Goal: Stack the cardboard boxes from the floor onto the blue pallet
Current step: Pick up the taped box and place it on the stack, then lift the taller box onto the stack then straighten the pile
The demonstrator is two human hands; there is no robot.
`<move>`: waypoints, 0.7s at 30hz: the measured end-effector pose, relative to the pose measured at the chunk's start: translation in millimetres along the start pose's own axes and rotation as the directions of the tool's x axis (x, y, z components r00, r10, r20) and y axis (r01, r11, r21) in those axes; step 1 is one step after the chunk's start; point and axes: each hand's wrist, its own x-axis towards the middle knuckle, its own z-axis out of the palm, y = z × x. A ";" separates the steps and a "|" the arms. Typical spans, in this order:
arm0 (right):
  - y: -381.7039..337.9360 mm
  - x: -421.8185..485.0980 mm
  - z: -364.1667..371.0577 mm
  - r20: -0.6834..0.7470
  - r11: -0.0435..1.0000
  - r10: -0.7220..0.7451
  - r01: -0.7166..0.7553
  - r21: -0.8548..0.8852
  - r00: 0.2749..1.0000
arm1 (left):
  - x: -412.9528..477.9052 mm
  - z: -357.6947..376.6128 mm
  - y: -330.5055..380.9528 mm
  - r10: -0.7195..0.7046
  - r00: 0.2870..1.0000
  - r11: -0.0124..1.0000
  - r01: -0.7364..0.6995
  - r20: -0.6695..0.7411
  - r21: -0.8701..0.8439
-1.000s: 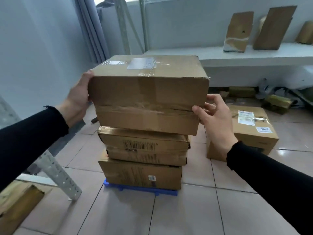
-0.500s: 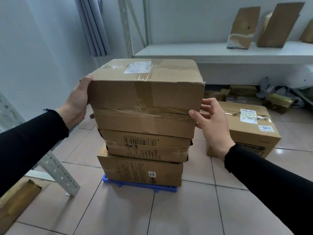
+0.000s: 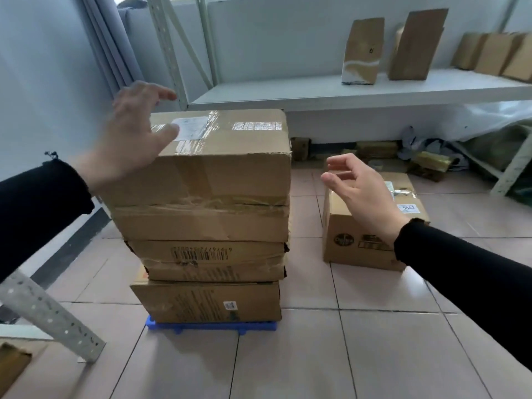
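Brown paper packages [image 3: 359, 51] are leaning against the wall on the white shelf [image 3: 316, 92]; a grey curtain [image 3: 106, 41] is hanging left.

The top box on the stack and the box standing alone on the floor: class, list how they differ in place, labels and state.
The top box rests on two other boxes over the blue pallet; the floor box sits directly on the tiles. The top box has a white label on its lid near the left hand; the floor box shows a small numbered sticker. The right hand hangs in front of the floor box. Both are brown, taped cardboard, and neither is gripped.

Blue pallet [image 3: 211, 329] mostly hidden under stack; left hand [image 3: 131, 133] motion-blurred.
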 end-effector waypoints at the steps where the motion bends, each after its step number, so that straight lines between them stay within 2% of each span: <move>1: 6.6 5.2 -13.3 0.016 0.996 -0.008 0.010 -0.084 1.000 | 10.7 4.3 22.1 0.050 0.996 0.998 -0.053 0.072 0.037; 5: 39.2 20.7 -67.9 0.114 0.896 0.029 0.025 -0.443 0.993 | 46.1 31.0 119.5 0.199 0.934 0.970 -0.231 0.298 0.078; 9: 81.0 19.0 -116.1 0.109 0.801 0.154 -0.059 -0.596 0.982 | 67.8 76.2 204.9 0.303 0.867 0.937 -0.347 0.395 0.045; 15: 159.1 -11.1 -148.1 0.050 0.755 0.358 -0.258 -0.602 0.932 | 68.4 172.9 266.0 0.186 0.817 0.978 -0.210 0.546 -0.019; 21: 255.3 -44.5 -135.0 0.072 0.732 0.534 -0.418 -0.537 0.842 | 42.4 285.1 261.0 0.042 0.771 0.999 -0.012 0.635 -0.051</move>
